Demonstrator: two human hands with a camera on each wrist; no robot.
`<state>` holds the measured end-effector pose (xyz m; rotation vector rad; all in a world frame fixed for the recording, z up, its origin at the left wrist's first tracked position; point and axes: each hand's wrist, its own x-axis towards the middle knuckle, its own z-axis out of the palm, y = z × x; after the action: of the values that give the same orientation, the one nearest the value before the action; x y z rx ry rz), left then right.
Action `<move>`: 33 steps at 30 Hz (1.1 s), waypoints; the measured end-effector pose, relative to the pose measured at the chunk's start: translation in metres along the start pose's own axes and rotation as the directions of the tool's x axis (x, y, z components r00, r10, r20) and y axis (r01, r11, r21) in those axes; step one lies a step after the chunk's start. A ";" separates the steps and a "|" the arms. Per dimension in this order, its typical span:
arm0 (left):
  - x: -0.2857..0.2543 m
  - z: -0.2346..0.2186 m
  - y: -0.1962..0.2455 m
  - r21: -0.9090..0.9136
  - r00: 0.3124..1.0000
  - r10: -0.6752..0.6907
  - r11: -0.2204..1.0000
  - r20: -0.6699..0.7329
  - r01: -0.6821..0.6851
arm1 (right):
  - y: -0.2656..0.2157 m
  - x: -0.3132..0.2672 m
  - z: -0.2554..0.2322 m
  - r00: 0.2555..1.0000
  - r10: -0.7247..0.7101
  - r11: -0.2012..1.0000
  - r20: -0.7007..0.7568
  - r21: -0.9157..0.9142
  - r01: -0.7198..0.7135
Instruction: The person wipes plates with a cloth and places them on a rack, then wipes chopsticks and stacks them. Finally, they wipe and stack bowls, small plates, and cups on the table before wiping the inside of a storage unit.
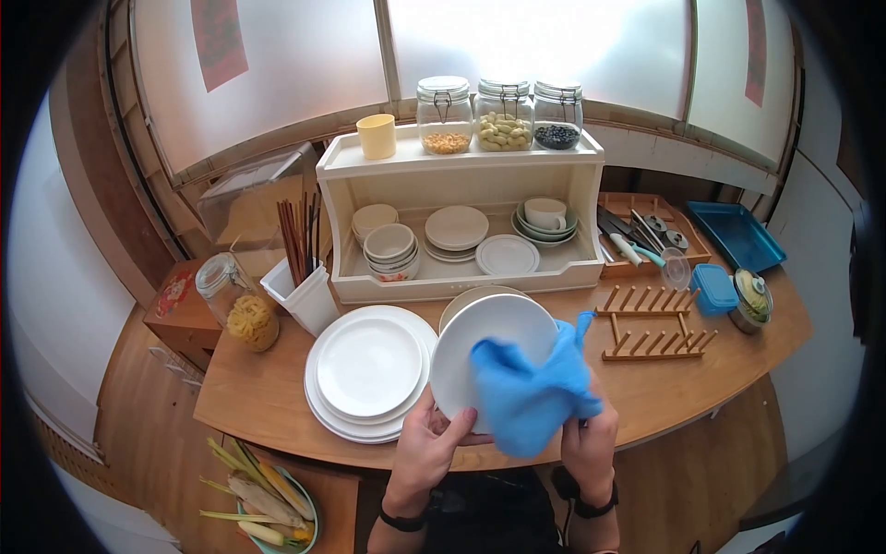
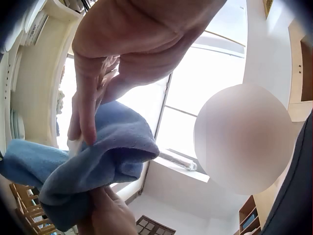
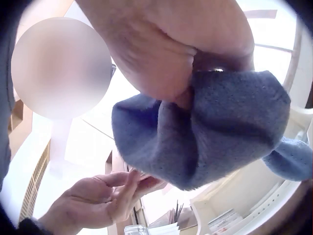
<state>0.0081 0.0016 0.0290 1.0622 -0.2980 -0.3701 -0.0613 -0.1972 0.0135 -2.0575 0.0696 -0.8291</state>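
My left hand (image 1: pixel 427 452) pinches the lower left rim of a white plate (image 1: pixel 456 365), its thumb on the upper face. The plate is held tilted above the front edge of the table. In my right hand (image 1: pixel 591 443) is a bunched blue cloth (image 1: pixel 531 392), draped over the plate's right side and hiding that part. The right wrist view has the cloth (image 3: pixel 210 127) folded around the right fingers, with the left hand (image 3: pixel 98 200) beyond. From the left wrist, the cloth (image 2: pixel 102 156) lies close beside the left fingertips. Behind the held plate, another plate (image 1: pixel 480 294) partly shows.
Stacked white plates (image 1: pixel 369 365) stand just left of my hands. A wooden dish rack (image 1: pixel 651 323) sits to the right. At the back, a cream shelf (image 1: pixel 461 282) holds bowls and plates, with jars on top. A white chopstick holder (image 1: pixel 305 295) and pasta jar (image 1: pixel 245 309) stand left.
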 end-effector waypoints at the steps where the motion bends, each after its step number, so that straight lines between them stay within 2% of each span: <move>1: 0.000 0.005 0.000 -0.025 1.000 0.013 1.000 -0.005 -0.013 | 0.002 -0.003 0.001 0.992 0.125 0.982 -0.002 0.140 -0.123; 2: -0.001 0.007 0.000 -0.050 1.000 0.025 0.998 -0.009 -0.025 | 0.005 -0.004 0.004 0.996 0.084 0.978 -0.032 0.194 -0.076; 5: -0.002 0.003 -0.001 0.059 0.994 0.010 0.998 0.109 -0.016 | 0.018 -0.005 0.020 0.990 -0.030 0.937 -0.135 0.341 0.075; 8: -0.003 -0.004 -0.004 0.207 0.989 -0.027 0.978 0.146 -0.004 | 0.044 -0.009 0.015 0.999 -0.050 0.853 -0.009 0.520 0.047; 9: -0.002 -0.006 -0.007 0.251 0.992 0.003 0.967 0.129 -0.036 | 0.054 -0.012 0.015 0.998 -0.047 0.836 0.043 0.548 0.016; 11: 0.001 -0.006 -0.010 0.337 0.993 0.066 0.937 0.096 -0.095 | 0.062 -0.017 0.018 0.999 -0.003 0.789 0.036 0.615 -0.020; 14: -0.003 -0.006 0.005 0.705 0.996 0.088 0.705 0.017 -0.074 | 0.065 -0.030 0.017 0.999 0.050 0.832 -0.007 0.554 -0.037; 17: -0.004 -0.013 0.014 0.850 0.979 0.176 0.495 0.107 -0.182 | 0.059 -0.041 0.008 0.994 0.107 0.849 0.000 0.520 -0.091; 20: -0.005 -0.012 0.020 0.748 0.971 0.177 0.619 0.161 -0.238 | 0.050 -0.050 -0.004 0.987 0.157 0.859 0.027 0.490 -0.150; 23: -0.007 -0.024 0.008 0.740 0.973 0.186 0.633 0.138 -0.226 | 0.039 -0.049 -0.015 0.983 0.179 0.889 0.052 0.420 -0.184; 25: -0.010 -0.029 0.005 0.697 0.977 0.208 0.695 0.041 -0.177 | 0.030 -0.041 -0.021 0.983 0.172 0.928 0.063 0.324 -0.183; 26: -0.011 -0.032 0.005 0.673 0.977 0.214 0.723 -0.007 -0.154 | 0.025 -0.033 -0.023 0.986 0.156 0.953 0.059 0.251 -0.166; 28: -0.015 -0.038 0.007 0.462 0.972 0.181 0.882 -0.151 -0.093 | 0.012 -0.011 -0.027 0.998 0.063 0.998 0.010 0.023 -0.063; 29: -0.015 -0.040 0.010 0.340 0.965 0.149 0.938 -0.217 -0.068 | 0.014 -0.007 -0.029 0.998 0.041 0.989 0.037 -0.146 -0.035; 31: -0.017 -0.041 0.019 0.284 0.966 0.142 0.956 -0.216 -0.076 | 0.022 -0.005 -0.042 0.995 0.020 0.883 0.095 -0.468 0.027; 32: -0.017 -0.040 0.021 0.244 0.967 0.141 0.966 -0.212 -0.087 | 0.041 -0.006 -0.044 0.966 0.094 0.862 0.242 -0.505 0.043; 33: -0.017 -0.039 0.022 0.204 0.969 0.137 0.974 -0.208 -0.094 | 0.050 -0.008 -0.043 0.932 0.059 0.828 0.357 -0.539 0.154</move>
<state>0.0121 0.0495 0.0299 1.2585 -0.1982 -0.1167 -0.0799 -0.2559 -0.0122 -2.7554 0.0625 -0.4709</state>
